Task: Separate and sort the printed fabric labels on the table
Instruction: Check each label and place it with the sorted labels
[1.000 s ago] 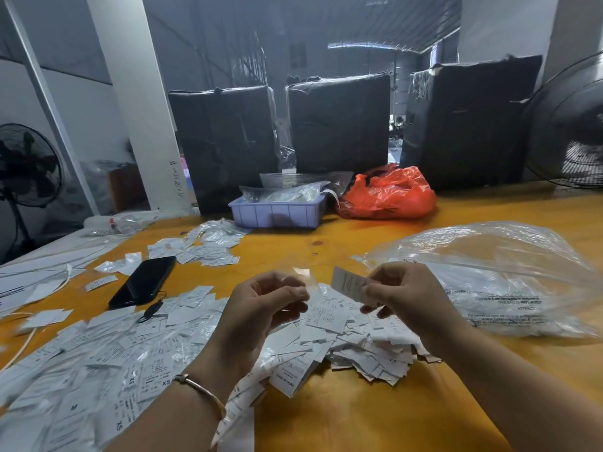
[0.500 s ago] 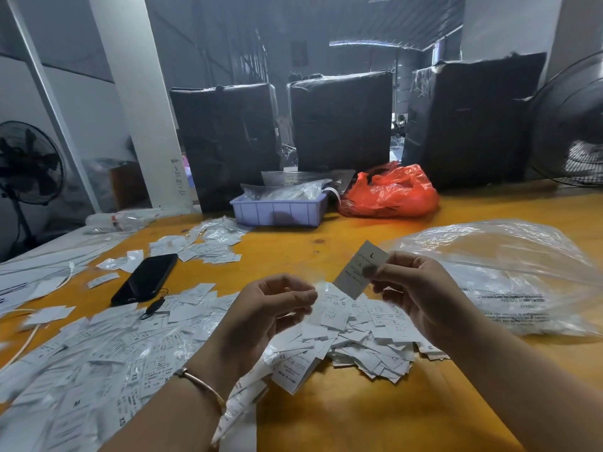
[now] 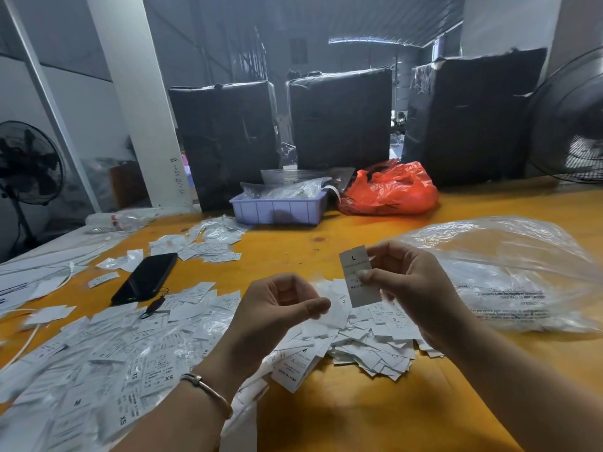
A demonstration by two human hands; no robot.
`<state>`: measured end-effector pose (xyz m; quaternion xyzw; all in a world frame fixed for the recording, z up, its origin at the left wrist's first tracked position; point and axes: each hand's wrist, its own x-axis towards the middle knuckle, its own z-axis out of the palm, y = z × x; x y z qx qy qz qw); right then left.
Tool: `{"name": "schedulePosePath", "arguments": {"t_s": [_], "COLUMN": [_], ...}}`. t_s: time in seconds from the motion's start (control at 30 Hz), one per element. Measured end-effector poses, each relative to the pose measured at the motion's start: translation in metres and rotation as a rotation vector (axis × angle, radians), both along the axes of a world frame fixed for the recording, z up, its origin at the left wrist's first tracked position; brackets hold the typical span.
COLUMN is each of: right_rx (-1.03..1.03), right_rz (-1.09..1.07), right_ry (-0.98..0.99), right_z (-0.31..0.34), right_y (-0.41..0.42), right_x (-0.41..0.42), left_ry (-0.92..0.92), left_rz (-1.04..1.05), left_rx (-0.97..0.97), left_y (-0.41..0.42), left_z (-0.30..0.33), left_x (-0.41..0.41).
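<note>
An L-marked label (image 3: 358, 276) was pinched upright in the right hand (image 3: 411, 286) above the near-centre pile (image 3: 372, 340), the left hand (image 3: 274, 313) curled on nothing visible; most labels on the desk (image 3: 375, 415) were judged unsorted.

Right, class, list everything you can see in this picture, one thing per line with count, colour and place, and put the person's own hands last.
held label: one, white, marked L, above the middle pile
loose labels: too many to count, white, heaped mid-table and spread left
phone: one, black, left of centre
tray: one, lilac, far side of table
red bag: one, right of the tray
clear bag: one, see-through, right
wrapped boxes: three, black, behind the table
fans: two, dark, far left and far right
table: one, orange
left hand: fingers curled, contents unclear
right hand: pinches the held label
</note>
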<state>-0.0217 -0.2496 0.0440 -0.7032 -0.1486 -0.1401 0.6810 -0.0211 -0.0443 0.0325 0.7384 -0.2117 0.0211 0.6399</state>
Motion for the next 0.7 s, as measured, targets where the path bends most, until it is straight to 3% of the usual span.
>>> {"name": "schedulePosePath", "arguments": {"t_s": [0.2,0.43,0.7], "right_rx": [-0.141,0.015,-0.044], "right_rz": [-0.137,-0.016,0.086], "right_ry": [-0.273,-0.256,-0.276], "right_z": [0.008,0.020,0.020], "right_y": [0.003,0.004,0.014], "right_x": [-0.007,-0.020,-0.027], "left_ry": [-0.065,-0.083,-0.100], "left_rz": [0.029,0.011,0.007], "left_rx": [0.042,0.086,0.130], "left_y": [-0.001,-0.004,-0.004], "left_z": [0.001,0.002,0.003], "left_x": [-0.002,-0.006,-0.007]}}
